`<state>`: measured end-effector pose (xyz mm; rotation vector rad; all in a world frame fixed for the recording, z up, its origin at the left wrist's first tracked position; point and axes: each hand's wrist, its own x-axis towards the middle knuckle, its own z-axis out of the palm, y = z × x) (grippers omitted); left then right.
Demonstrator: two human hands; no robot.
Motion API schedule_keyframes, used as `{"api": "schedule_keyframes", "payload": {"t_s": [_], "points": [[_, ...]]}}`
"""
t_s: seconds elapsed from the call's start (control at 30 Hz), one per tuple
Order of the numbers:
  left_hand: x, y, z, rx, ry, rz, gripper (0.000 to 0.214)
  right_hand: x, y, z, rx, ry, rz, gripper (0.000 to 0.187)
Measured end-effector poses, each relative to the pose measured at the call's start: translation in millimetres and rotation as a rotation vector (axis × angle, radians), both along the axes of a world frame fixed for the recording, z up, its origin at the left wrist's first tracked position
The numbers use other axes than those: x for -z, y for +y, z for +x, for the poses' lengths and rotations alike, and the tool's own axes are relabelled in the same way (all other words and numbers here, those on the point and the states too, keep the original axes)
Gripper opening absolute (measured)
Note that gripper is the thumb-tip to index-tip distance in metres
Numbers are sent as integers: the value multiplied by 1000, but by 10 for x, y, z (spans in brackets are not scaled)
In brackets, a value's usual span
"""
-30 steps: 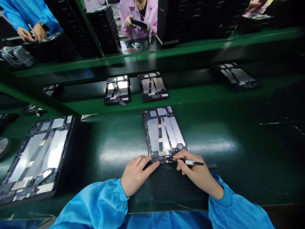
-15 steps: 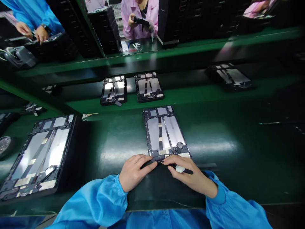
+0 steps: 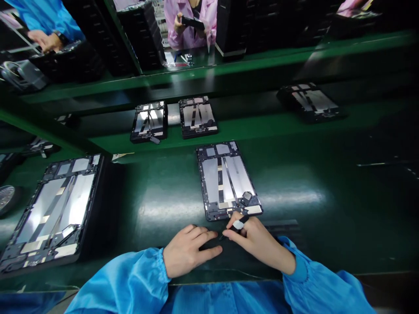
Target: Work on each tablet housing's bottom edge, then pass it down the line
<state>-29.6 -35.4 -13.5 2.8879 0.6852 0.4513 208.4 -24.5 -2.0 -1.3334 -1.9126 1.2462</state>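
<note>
An opened tablet back frame with a black rim and silver metal plates [image 3: 227, 181] is lying flat on the dark green bench [image 3: 327, 196], in the middle of the scene, with its near short edge just beyond the person's hands. The right hand [image 3: 258, 242] is pinching a thin black tool with a white band [image 3: 236, 226] between thumb and forefinger; its fingers are closed narrowly around the tool, and the tool's dark tip is pointing to the left and down, at the bench just in front of the frame's near edge. The left hand [image 3: 188, 250] is resting palm down on the bench, a little to the left of the tool tip, with its fingers loosely stretched and holding nothing. Both arms are wearing bright blue sleeves [image 3: 131, 279].

At the near left, a larger opened frame of the same kind [image 3: 52, 213] is sitting on a black tray. Farther away, on a green conveyor belt [image 3: 262, 126], two smaller-looking frames [image 3: 173, 118] are lying side by side, and one more frame [image 3: 309, 101] is lying at the far right. Beyond the belt, a person in a pink coat [image 3: 191, 22] is holding a dark flat thing, and at the far left another person's hands [image 3: 49, 40] in blue sleeves are working over a black tray.
</note>
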Motion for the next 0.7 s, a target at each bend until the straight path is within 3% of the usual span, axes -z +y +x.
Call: {"api": "schedule_keyframes", "payload": {"t_s": [0.1, 0.2, 0.33, 0.53, 0.7], "points": [[-2, -3, 2, -8, -3, -4, 28, 22, -22, -26, -6, 14, -18, 14], [-12, -17, 4, -10, -11, -7, 27, 7, -18, 20, 23, 137, -150, 19], [-51, 27, 22, -32, -93, -7, 24, -140, 193, 124, 116, 292, -206, 23], [-85, 223, 70, -203, -225, 86, 15, -286, 692, 26, 20, 238, -415, 26], [-22, 243, 63, -216, -215, 126, 13, -230, 767, -75, -14, 186, -444, 25]]}}
